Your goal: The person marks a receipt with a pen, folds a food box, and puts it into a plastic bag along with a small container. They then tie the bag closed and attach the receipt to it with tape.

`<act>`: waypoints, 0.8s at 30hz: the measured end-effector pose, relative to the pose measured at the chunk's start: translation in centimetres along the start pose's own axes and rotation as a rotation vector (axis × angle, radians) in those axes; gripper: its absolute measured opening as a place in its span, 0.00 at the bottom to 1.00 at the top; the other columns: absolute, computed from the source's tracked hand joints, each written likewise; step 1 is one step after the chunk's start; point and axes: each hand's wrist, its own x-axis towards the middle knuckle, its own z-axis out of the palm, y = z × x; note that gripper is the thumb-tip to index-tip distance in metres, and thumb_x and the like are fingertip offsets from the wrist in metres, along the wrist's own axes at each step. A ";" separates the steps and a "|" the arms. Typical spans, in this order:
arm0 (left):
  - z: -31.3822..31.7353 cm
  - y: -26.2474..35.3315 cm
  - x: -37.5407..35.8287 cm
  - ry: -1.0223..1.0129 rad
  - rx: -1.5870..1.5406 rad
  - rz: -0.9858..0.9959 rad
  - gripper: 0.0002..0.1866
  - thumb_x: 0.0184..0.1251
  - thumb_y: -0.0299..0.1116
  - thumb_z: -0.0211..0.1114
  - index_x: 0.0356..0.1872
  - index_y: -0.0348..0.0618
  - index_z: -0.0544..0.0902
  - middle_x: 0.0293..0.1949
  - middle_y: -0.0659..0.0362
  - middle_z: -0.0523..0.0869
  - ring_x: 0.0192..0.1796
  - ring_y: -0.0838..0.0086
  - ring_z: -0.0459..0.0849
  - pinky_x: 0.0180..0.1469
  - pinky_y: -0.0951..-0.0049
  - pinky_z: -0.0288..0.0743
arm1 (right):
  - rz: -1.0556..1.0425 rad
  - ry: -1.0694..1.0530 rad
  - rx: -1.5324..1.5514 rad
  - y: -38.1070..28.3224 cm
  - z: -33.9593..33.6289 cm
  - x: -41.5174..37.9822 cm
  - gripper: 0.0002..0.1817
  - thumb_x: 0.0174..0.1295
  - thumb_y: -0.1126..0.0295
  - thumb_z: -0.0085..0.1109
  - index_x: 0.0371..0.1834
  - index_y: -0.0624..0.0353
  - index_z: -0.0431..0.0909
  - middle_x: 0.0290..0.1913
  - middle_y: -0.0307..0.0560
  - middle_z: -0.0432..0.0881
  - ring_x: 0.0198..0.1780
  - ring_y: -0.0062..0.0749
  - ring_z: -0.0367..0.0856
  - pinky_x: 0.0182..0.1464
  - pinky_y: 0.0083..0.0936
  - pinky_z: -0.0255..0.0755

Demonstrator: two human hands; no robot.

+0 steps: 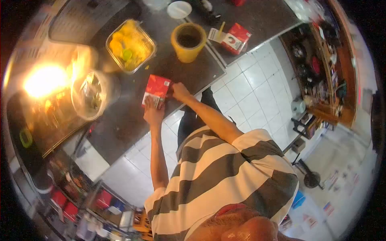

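A red and white cardboard box (160, 85) rests on the dark counter near its front edge. My left hand (152, 113) grips its lower end, with the fingers over the white printed panel. Against the box's right side is my right hand (181, 92), its fingers curled closed at the edge, where a bit of red shows. What lies inside those fingers is partly hidden. Behind the box stands a yellow tub (188, 45) with a dark inside. A clear tray (151, 52) of yellow food pieces with one green piece sits farther left.
Another red and white box (236, 39) lies at the back right beside a white card (216, 35). A white oval dish (179, 9) is at the far side. To the left, a round clear container (93, 95) stands by a bright glare. Shelves (321, 68) line the right.
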 end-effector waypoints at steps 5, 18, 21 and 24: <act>0.5 -1.0 2.7 -0.018 0.001 -0.097 0.63 0.38 0.48 0.80 0.76 0.41 0.52 0.71 0.38 0.64 0.74 0.39 0.57 0.72 0.41 0.53 | 0.051 0.074 -0.013 1.4 -2.6 -3.8 0.17 0.53 0.57 0.69 0.35 0.61 0.81 0.33 0.59 0.85 0.39 0.54 0.85 0.41 0.44 0.78; 3.5 26.7 -2.8 -0.103 -0.361 -0.203 0.59 0.35 0.47 0.80 0.73 0.42 0.60 0.55 0.40 0.73 0.59 0.46 0.72 0.60 0.52 0.70 | 0.379 0.068 -0.122 22.8 -30.7 -19.8 0.13 0.54 0.60 0.69 0.34 0.58 0.84 0.23 0.51 0.85 0.27 0.42 0.86 0.35 0.37 0.79; 7.9 35.2 2.0 -0.020 -0.320 -0.121 0.57 0.35 0.46 0.80 0.72 0.44 0.61 0.55 0.43 0.74 0.59 0.46 0.72 0.60 0.51 0.70 | 0.377 0.164 -0.025 26.0 -38.5 -20.2 0.11 0.57 0.64 0.68 0.35 0.60 0.84 0.28 0.54 0.86 0.29 0.41 0.87 0.34 0.34 0.79; 10.2 43.4 7.7 0.136 -0.159 0.068 0.57 0.34 0.44 0.81 0.72 0.44 0.62 0.54 0.44 0.74 0.57 0.47 0.73 0.59 0.51 0.70 | 0.431 0.260 -0.059 26.7 -46.4 -19.8 0.11 0.57 0.65 0.68 0.36 0.62 0.84 0.29 0.55 0.86 0.29 0.40 0.87 0.33 0.32 0.78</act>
